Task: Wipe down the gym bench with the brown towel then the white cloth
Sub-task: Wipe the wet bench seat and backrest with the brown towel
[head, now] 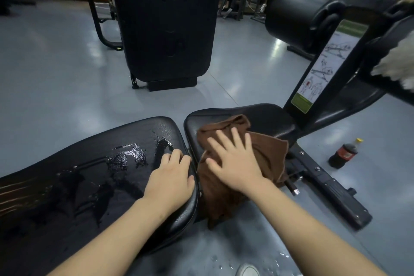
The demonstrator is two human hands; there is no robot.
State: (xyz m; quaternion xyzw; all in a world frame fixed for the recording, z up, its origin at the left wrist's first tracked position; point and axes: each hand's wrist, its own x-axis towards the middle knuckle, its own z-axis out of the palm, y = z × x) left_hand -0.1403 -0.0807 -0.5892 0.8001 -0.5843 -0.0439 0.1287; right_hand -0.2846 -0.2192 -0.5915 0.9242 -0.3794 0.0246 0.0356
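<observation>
- The white cloth [398, 63] is cut off by the right frame edge, draped on a black frame arm; its full shape cannot be made out.
- The brown towel [268, 152] lies on the smaller bench pad [257, 116], its lower part hanging over the near edge.
- The right hand [233, 159] presses flat on the towel, fingers spread.
- The left hand [172, 177] rests on the wet long pad [89, 175], fingers curled over its end edge, holding nothing.
- Open grey floor [67, 74] lies beyond; a cola bottle [345, 152] stands right.
</observation>
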